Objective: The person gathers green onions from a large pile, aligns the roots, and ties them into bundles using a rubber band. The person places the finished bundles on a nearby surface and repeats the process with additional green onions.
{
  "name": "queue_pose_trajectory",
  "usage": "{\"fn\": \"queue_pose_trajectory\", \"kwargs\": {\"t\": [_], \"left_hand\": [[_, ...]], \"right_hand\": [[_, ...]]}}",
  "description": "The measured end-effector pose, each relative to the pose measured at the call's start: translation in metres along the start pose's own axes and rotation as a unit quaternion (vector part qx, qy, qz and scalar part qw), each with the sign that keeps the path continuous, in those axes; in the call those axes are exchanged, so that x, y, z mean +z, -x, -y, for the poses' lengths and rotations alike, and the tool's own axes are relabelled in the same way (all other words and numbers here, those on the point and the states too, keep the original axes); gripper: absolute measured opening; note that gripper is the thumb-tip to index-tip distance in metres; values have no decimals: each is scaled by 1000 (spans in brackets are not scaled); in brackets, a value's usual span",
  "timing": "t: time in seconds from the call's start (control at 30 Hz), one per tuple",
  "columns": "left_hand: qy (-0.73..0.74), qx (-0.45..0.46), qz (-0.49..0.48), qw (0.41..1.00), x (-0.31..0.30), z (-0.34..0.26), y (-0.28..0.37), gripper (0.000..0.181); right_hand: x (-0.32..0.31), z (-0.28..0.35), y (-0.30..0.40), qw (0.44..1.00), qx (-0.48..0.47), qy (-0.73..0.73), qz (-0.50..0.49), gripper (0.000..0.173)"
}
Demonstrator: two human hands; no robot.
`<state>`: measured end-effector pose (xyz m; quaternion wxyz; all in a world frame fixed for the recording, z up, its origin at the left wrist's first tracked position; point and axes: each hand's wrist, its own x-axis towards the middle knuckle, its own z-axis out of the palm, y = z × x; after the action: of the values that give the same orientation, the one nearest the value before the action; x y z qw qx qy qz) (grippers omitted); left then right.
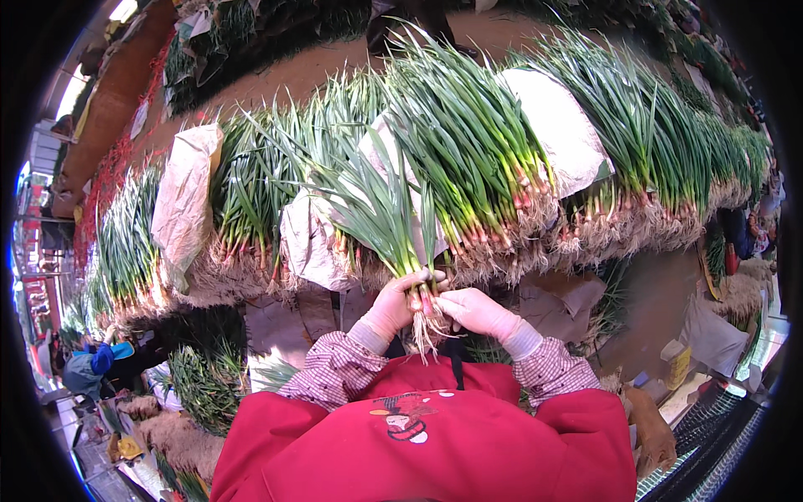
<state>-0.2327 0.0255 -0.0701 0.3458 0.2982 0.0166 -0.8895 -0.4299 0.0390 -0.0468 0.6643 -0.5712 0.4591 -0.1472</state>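
Note:
My left hand (401,298), in a pale thin glove, is closed round the lower stems of a small bunch of green garlic plants (389,219). The leaves fan up and to the left, and the pale roots hang below my hands. My right hand (473,310), gloved too, touches the reddish bulb ends from the right; its fingertips are partly hidden among the bulbs and roots. Just beyond, a large heap of the same plants (464,144) lies with its roots towards me, beside a crumpled whitish sack (317,241).
A long row of plants (646,138) curves across the view, with a white sack (552,125) and a beige sack (187,194) on it. A co-worker in blue (88,370) is at the far left. Leafy cuttings (204,383) lie at lower left. Black netting (709,433) is at lower right.

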Motion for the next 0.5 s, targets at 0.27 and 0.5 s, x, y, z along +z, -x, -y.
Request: {"fn": "queue_pose_trajectory", "kwargs": {"t": [0.27,0.5], "left_hand": [[-147,64,-117,980,44,15,40,19],[30,61,-107,992,41,2,46,19]], "right_hand": [[1,33,-24,983,0,135,-125,37],[22,41,-43,927,-131,97,-337,30]]}}
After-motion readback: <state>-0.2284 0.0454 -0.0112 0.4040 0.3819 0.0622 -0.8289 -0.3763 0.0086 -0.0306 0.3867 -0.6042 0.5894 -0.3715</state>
